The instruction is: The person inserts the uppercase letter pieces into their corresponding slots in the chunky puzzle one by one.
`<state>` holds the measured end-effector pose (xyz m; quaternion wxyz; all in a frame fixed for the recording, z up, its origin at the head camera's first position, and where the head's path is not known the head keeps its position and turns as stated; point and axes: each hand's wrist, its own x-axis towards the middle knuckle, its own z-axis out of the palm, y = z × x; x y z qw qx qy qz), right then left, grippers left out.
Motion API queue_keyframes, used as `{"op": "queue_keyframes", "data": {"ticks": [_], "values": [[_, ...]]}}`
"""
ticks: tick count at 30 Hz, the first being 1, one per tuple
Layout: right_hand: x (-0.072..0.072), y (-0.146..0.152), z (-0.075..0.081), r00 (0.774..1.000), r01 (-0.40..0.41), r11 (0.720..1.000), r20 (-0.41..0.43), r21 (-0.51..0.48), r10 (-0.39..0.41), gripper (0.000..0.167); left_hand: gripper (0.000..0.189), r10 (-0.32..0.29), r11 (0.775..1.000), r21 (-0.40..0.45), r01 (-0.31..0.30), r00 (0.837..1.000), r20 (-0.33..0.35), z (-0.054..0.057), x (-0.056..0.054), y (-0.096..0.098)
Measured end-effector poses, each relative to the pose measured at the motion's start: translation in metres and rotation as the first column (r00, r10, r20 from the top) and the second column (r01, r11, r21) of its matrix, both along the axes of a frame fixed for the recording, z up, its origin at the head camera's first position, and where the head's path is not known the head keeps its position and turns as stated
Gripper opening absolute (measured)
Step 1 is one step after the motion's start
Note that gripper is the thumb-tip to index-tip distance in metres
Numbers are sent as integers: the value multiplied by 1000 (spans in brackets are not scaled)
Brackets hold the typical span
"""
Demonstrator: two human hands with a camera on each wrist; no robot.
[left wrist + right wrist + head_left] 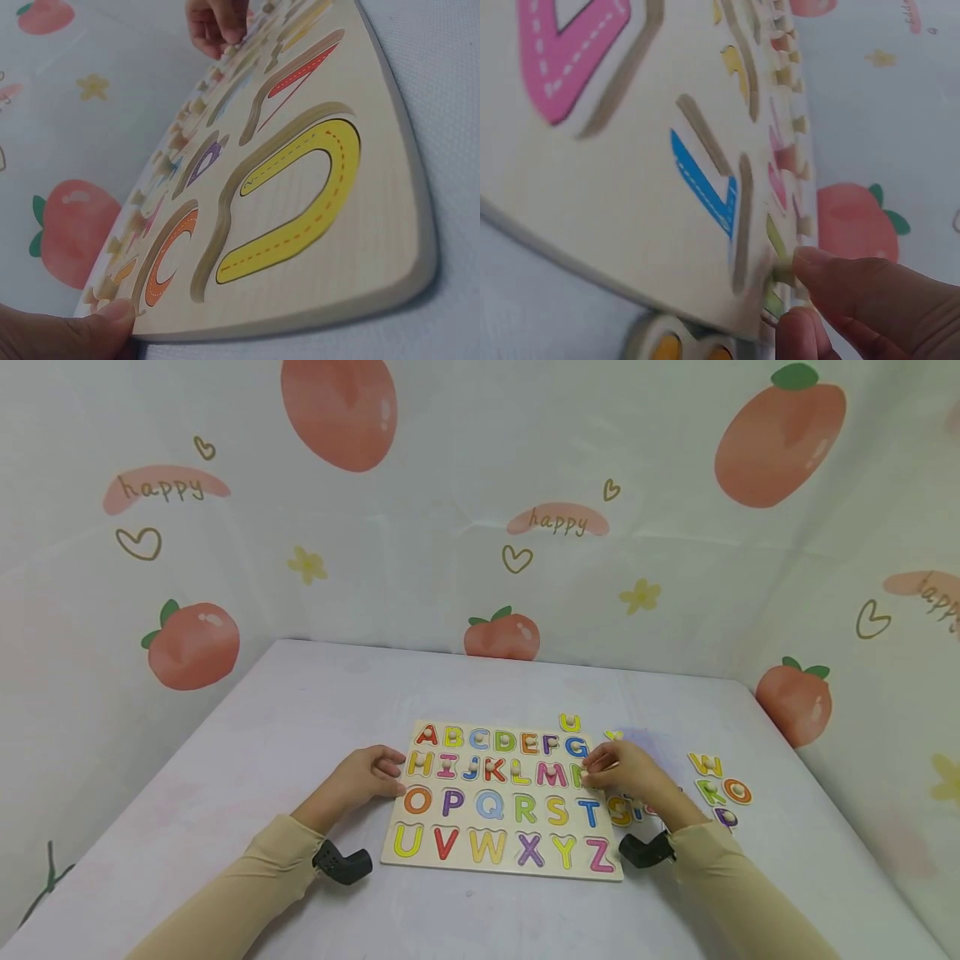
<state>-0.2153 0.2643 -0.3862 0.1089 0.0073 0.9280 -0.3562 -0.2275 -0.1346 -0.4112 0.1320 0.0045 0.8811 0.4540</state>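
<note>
A wooden alphabet puzzle board [468, 861] lies flat on the table. Lettered pieces with small pegs fill its two upper rows; the lower two rows, O to Z, show bare recesses. At the board's left edge my left hand [367, 781] holds on, its thumb [116, 311] on the rim beside the orange O recess. My right hand [633, 772] is at the right end of the second row. Its thumb and finger pinch the peg of the green N piece [774, 304], which lies at its slot, partly covered by the fingers.
Loose letter pieces lie right of the board: a yellow W [706, 765], a green R [709, 792], an orange O [738, 791], a purple P [726, 817] and a yellow S [619, 811]. Others are partly behind my right arm. A yellow U [570, 723] lies past the top edge.
</note>
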Motion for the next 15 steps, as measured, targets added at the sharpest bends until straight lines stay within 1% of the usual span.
{"op": "queue_keyframes", "data": {"ticks": [4,11,13,15], "values": [[5,14,7,999,23,1000,-26,-19,-24,28,50,-7,1000,-5,7,1000,-3,0,-1,0],[11,52,17,994,54,998,-92,-18,-56,39,49,-22,1000,-7,22,1000,-10,2,-1,0],[15,65,22,993,58,997,-97,-42,-62,43,49,-21,1000,-2,21,1000,-9,2,-1,0],[16,83,25,992,35,995,-114,-92,-45,40,49,-23,1000,-2,23,1000,-8,2,-1,0]]}}
